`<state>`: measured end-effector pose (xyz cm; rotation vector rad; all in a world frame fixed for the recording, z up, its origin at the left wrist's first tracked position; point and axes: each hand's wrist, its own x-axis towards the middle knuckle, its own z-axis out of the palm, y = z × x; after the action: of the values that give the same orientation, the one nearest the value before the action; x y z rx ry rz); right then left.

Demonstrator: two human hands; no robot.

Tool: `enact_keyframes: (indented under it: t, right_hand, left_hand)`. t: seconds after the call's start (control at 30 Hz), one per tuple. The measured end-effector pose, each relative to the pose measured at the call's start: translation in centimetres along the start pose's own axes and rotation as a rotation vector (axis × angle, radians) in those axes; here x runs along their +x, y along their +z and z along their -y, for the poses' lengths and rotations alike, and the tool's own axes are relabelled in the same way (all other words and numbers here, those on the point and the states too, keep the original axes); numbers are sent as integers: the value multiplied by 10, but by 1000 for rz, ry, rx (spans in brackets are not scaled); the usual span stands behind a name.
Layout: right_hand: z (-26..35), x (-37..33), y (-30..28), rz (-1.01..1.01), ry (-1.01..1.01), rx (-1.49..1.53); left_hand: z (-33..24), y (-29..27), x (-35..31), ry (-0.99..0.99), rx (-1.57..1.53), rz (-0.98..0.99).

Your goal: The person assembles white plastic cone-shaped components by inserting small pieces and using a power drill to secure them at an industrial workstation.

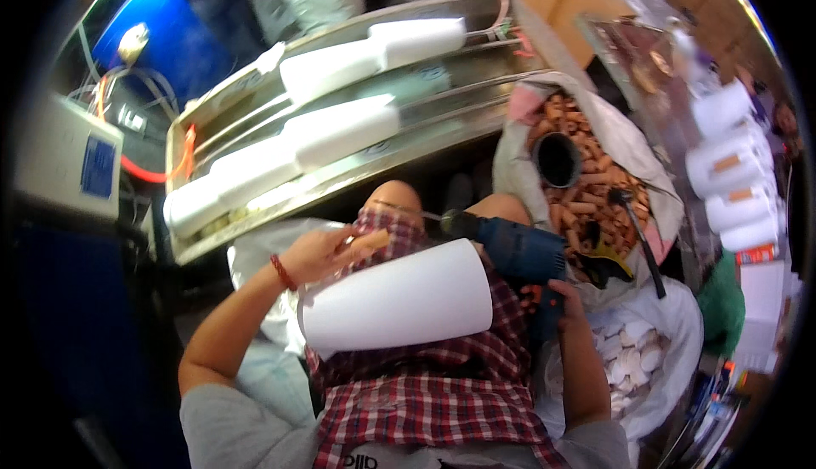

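Observation:
A white tapered cylinder [399, 295] lies crosswise on my lap, over a red plaid apron [408, 409]. At its upper left end, my left hand [314, 258] pinches a small tan plug-like piece [371, 241]. My right hand [568, 303] is closed around the handle of a blue power drill [518, 250], to the right of the cylinder. The drill's chuck [456, 223] points left, and a thin bit [404, 210] sticks out above my knees, apart from the cylinder.
Ahead, a long trough [191, 248] holds several white cylinders [340, 133] along metal rods. At right, an open sack [654, 171] contains brown plugs, a dark cup [558, 160] and a hammer [642, 239]. Below it sits a bag of white discs [633, 354]. More white cylinders [727, 167] stand far right.

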<state>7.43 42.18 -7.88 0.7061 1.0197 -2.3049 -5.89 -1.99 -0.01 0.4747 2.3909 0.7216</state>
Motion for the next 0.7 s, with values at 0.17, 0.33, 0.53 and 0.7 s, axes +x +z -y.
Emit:
enact_keyframes:
  t: [0.17, 0.33, 0.53, 0.7]
  right_hand:
    - [8, 4, -8, 67, -13, -6]
    - [16, 6, 1, 44, -47, -115]
    - [22, 5, 2, 86, -28, -37]
    - [29, 4, 11, 54, -34, -105]
  left_hand:
    - [27, -23, -12, -36, -336, 39]
    - [40, -29, 0, -40, -155, 39]
    - [30, -32, 14, 76, -123, -39]
    - [14, -42, 13, 118, -120, -2]
